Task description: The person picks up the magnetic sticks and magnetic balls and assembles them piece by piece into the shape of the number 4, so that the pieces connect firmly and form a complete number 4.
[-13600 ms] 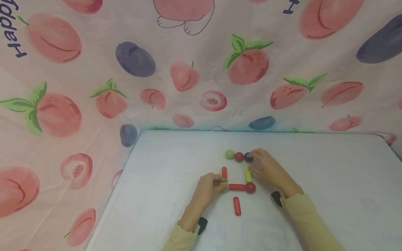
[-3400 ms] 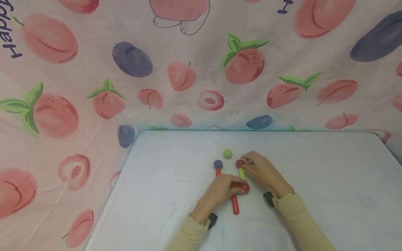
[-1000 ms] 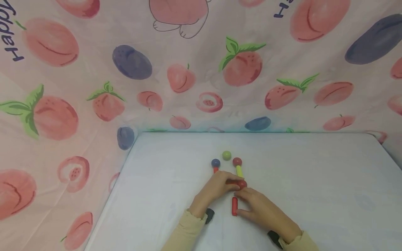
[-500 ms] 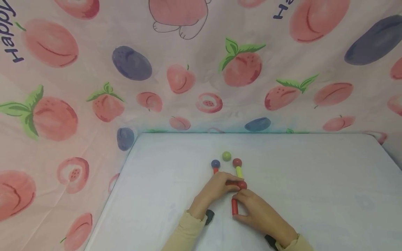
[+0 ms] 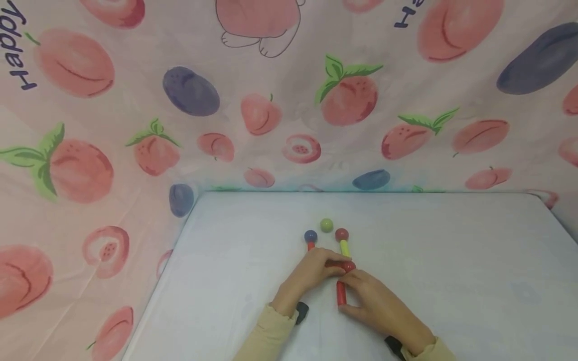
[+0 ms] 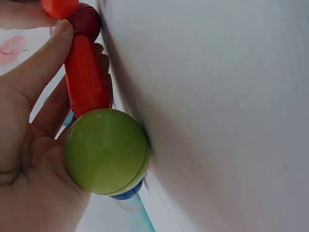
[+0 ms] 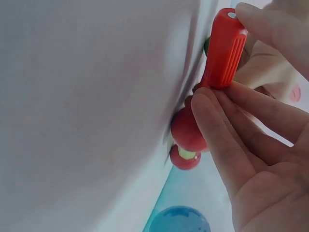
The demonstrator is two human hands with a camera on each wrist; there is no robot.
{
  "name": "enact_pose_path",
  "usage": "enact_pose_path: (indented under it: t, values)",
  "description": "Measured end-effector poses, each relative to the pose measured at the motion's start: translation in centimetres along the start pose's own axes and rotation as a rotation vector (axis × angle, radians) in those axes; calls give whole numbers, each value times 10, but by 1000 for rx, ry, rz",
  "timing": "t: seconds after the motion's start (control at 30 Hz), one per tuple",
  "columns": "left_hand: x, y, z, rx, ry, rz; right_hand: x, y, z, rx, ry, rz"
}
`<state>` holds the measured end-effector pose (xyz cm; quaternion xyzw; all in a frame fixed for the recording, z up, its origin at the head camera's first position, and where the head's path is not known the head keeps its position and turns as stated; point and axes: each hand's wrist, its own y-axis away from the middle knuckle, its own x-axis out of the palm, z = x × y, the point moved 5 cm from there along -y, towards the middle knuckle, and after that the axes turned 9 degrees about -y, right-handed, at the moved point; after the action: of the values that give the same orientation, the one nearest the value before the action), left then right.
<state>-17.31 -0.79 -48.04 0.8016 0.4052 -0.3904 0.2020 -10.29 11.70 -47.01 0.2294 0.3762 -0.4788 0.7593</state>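
In the head view, my left hand [image 5: 309, 271] pinches the near red ball [image 5: 348, 266] between thumb and fingers, where it joins a crosswise red magnetic rod [image 6: 87, 77]. A green ball [image 6: 107, 151] sits at that rod's other end, under my left palm. My right hand [image 5: 381, 306] holds a second red magnetic rod [image 5: 341, 293] by its ends; a silver spot shows at one end in the right wrist view. This rod lies just below the near red ball; whether they touch is hidden. A yellow rod [image 5: 344, 247] runs from that ball to a far red ball [image 5: 341, 234].
A blue ball [image 5: 310, 235] tops another red rod [image 5: 311, 245], partly covered by my left hand. Behind them a loose green ball [image 5: 326, 225] rests on the white table [image 5: 451, 260]. A fruit-patterned cloth [image 5: 271, 75] rises at the table's back and left.
Earlier, the blue ball and a red ball moved from the back row onto rod ends. Since then my right hand came down, took the loose red rod and shifted it slightly up and right.
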Motion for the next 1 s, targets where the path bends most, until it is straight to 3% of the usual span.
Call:
enact_pose_path:
  t: [0.67, 1.0]
  values:
    - [1, -2, 2, -21, -5, 14, -14, 4, -12, -62, 5, -54]
    - [1, -2, 1, 14, -37, -7, -16, 5, -13, -63, 8, -53]
